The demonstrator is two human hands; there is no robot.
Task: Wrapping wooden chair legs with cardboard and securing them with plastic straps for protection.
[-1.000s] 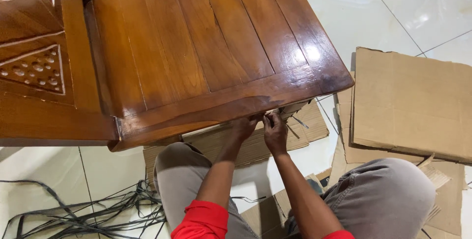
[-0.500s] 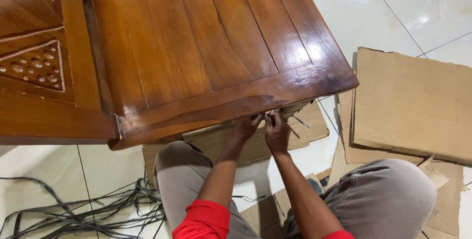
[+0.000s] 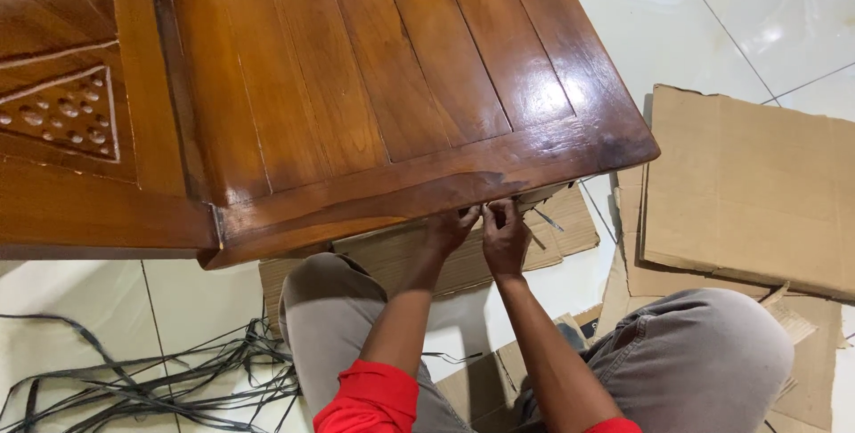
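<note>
Rightward, flattened brown cardboard sheets (image 3: 744, 188) lie on white tile; left hand (image 3: 448, 230) and right hand (image 3: 504, 237), together, pinch a thin dark strap (image 3: 543, 216) under the glossy brown wooden tabletop's (image 3: 392, 85) edge

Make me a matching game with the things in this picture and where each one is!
Things:
1. wooden furniture piece
2. black straps
3. flat cardboard sheet
4. left hand and right hand

Places:
A. loose on the tiles, lower left
B. at the furniture's front edge, under its lip
C. filling the upper left
D. on the floor at the right

Pairs: 1-C, 2-A, 3-D, 4-B
</note>
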